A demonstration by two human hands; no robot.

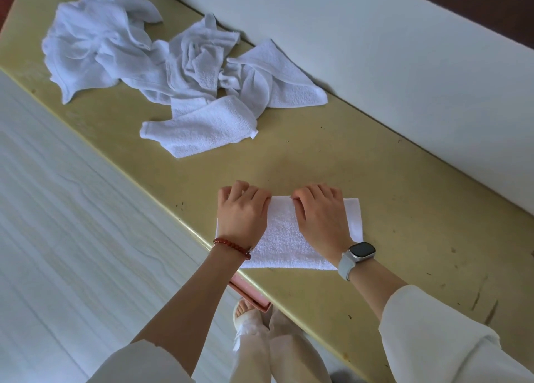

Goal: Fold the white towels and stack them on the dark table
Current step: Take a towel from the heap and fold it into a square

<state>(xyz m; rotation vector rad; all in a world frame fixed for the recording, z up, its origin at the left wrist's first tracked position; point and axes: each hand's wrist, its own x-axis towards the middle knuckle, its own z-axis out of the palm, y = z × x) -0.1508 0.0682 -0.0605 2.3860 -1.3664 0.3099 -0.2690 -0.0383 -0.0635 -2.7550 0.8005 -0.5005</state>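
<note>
Sleeved arms (427, 333), yellowish scuffed table (361, 180), pale wood-grain floor (72, 223), white wall (375, 50)

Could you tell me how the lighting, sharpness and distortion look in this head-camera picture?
Head view: soft, even daylight, only faint shadows under the hands on the folded towel; no glare; the wide lens tilts and bends the table edge; the towel pile looks slightly soft.
</note>
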